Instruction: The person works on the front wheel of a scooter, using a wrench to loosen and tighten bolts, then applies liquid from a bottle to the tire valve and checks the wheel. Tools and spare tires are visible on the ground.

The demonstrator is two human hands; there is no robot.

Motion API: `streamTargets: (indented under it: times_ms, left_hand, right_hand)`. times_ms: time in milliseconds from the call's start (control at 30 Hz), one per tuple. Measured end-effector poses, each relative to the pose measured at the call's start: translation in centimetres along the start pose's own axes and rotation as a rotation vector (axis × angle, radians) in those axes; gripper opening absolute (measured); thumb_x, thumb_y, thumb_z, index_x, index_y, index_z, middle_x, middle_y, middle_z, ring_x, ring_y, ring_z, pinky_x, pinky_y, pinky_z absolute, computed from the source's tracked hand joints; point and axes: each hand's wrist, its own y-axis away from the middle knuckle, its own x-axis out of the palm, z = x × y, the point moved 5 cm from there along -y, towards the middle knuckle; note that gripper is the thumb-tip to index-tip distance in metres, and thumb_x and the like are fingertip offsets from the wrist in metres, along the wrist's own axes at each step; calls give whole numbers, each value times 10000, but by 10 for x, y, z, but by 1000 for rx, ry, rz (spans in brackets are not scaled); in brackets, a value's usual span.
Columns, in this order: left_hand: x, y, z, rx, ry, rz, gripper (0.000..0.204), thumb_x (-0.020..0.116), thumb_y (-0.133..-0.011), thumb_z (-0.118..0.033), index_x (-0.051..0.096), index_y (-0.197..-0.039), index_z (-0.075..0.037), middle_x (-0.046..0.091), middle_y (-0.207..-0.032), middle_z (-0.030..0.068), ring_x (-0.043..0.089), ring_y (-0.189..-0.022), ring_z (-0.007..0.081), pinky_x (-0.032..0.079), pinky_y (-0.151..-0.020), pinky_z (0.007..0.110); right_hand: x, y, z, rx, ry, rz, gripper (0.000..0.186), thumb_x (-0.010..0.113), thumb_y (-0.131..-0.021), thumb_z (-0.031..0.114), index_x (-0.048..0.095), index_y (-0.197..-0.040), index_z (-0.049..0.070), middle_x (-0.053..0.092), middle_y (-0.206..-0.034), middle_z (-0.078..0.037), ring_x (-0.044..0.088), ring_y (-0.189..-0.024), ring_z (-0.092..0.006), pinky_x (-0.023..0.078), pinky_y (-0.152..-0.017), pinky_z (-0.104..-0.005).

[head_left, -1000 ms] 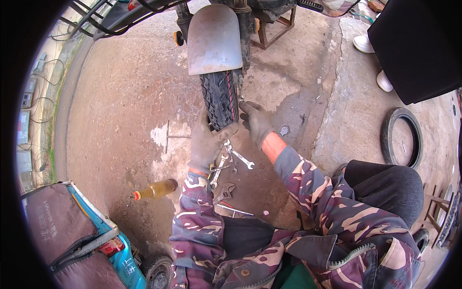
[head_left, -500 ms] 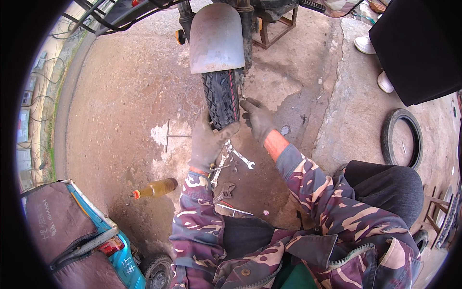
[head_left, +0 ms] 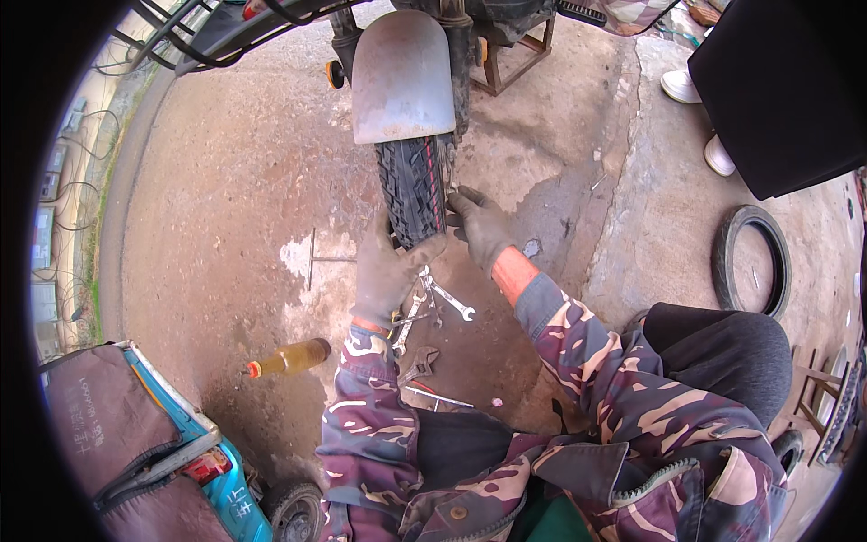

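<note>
My left hand (head_left: 384, 275), in a grey glove, is closed round the bottom of a black front tyre (head_left: 406, 185) with a red stripe, below a motorbike's pale mudguard (head_left: 402, 77). My gloved right hand (head_left: 480, 226) has its fingers curled at the wheel's right side, on a small part near the axle that I cannot make out. Between my arms on the concrete lie several open-ended wrenches (head_left: 447, 298), an adjustable wrench (head_left: 420, 364) and a long thin tool (head_left: 438, 394). A T-shaped metal tool (head_left: 330, 259) lies left of my left hand.
A yellow bottle (head_left: 293, 354) lies at left. A blue three-wheeler (head_left: 230, 483) with brown covers fills the lower left. A loose tyre (head_left: 777, 262) lies at right, near another person's white shoes (head_left: 679, 86) and a large black shape (head_left: 768, 99). A metal stand (head_left: 515, 68) stands behind the wheel.
Both my hands stay at the wheel with little movement. The view and the wheel within it have shifted very slightly.
</note>
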Motion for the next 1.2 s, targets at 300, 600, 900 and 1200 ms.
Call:
streamTargets:
  times_ms: [300,600,900,1200]
  left_hand:
    - [-2,0,-10,-25,17,10,897,844,-783,-573,595,-1313,107,723,-1157,257,720,-1076,374,548,-961,435]
    - [-3,0,-3,3,-87,-40,1160,773,-798,-777,515,-1338,217,730,-1145,275,730,-1058,351,555,-951,419]
    - [-2,-2,-5,14,-18,-19,907,862,-815,-582,568,-1311,119,746,-1105,217,730,-1015,301,566,-907,409]
    - [-3,-7,2,18,-47,-43,848,921,-781,-446,574,-1340,90,757,-1134,193,736,-990,282,564,-914,391]
  right_hand:
    - [-4,-1,-1,-13,69,-5,493,631,-1029,308,588,-1426,18,753,-1125,-44,702,-881,-131,516,-749,-310]
    - [0,0,-3,60,-170,67,500,643,-1026,261,569,-1455,16,736,-1087,-53,670,-853,-135,494,-686,-294]
    - [7,0,-6,116,-406,109,411,657,-1008,243,635,-1373,53,731,-1052,-21,655,-799,-106,475,-664,-254]
    - [3,-9,-12,29,-262,99,414,594,-1067,269,612,-1390,10,760,-1066,-71,719,-891,-140,569,-731,-314]
